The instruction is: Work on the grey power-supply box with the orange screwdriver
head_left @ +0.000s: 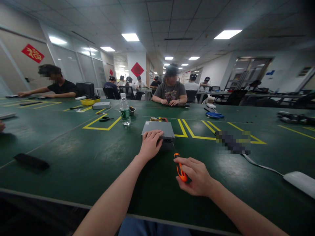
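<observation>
A grey metal computer power supply [161,126] sits on the green table in front of me, with a bundle of coloured wires [158,119] at its far side. My left hand [150,143] grips its near edge, fingers laid over the top and thumb against the front face. In my right hand [194,175] is an orange and black screwdriver [181,170], held by the handle. Its thin shaft points up and away toward the power supply's near right corner. Whether the tip touches a screw is too small to tell.
A water bottle [125,111] stands beyond the box to the left, before a metal bowl [132,110]. Black pliers-like tools [106,119] lie left. A black case [31,161] is nearer. At right are a blurred dark object [232,143] and a white cabled block [300,183]. A person [169,88] sits opposite.
</observation>
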{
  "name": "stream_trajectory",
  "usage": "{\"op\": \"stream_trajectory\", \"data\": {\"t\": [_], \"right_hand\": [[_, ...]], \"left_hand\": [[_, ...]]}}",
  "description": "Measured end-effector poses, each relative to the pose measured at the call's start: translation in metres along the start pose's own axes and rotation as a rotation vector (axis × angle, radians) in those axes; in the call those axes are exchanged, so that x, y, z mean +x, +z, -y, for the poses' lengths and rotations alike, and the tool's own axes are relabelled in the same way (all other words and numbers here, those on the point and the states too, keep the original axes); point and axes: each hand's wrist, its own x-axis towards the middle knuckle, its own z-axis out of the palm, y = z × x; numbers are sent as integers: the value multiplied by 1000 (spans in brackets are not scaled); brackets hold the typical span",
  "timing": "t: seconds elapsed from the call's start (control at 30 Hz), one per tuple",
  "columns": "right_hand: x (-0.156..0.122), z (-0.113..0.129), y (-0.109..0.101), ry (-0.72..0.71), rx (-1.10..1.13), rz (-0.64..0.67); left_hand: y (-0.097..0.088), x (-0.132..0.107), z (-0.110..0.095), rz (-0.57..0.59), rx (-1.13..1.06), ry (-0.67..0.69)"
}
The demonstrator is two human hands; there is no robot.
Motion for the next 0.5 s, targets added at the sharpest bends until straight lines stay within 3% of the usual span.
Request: {"op": "stream_trajectory", "data": {"t": [0.23,0.5], "right_hand": [[4,1,-4,-65,-44,129],[0,1,4,27,-18,3]], "left_hand": [[0,0,1,-10,-7,7],[2,0,1,-3,6,3]]}}
